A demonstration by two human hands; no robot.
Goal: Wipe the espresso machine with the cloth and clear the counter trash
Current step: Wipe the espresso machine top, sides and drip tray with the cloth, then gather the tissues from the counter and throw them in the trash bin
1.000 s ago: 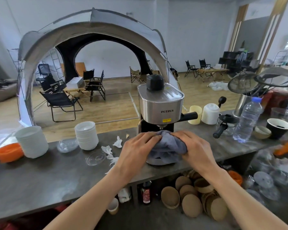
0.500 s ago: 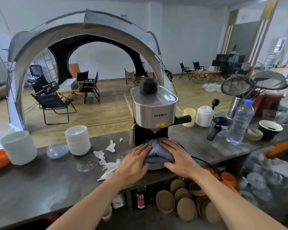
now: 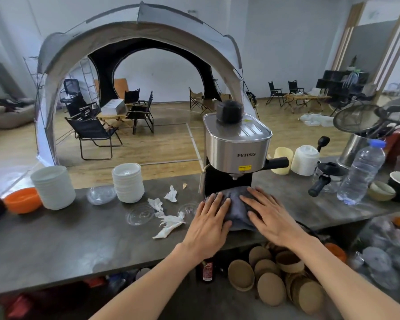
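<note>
A steel and black espresso machine (image 3: 237, 144) stands at the middle of the dark counter (image 3: 67, 241). A grey cloth (image 3: 237, 205) lies bunched on the machine's base, under the spout. My left hand (image 3: 209, 224) presses flat on the cloth's left side, and my right hand (image 3: 267, 215) presses flat on its right side, fingers spread. Crumpled white tissue scraps (image 3: 169, 224) lie on the counter just left of my left hand, with smaller white tissue pieces (image 3: 171, 194) farther back.
Left of the trash are clear plastic lids (image 3: 140, 214), a stack of white bowls (image 3: 128, 182), a white bowl stack (image 3: 53, 187) and an orange bowl (image 3: 22, 199). Right of the machine stand a glass carafe (image 3: 326, 179), a water bottle (image 3: 360, 173) and cups (image 3: 306, 160).
Both hands have flattened out on the cloth and pushed it down from a raised bunch onto the machine's base. The view has shifted slightly.
</note>
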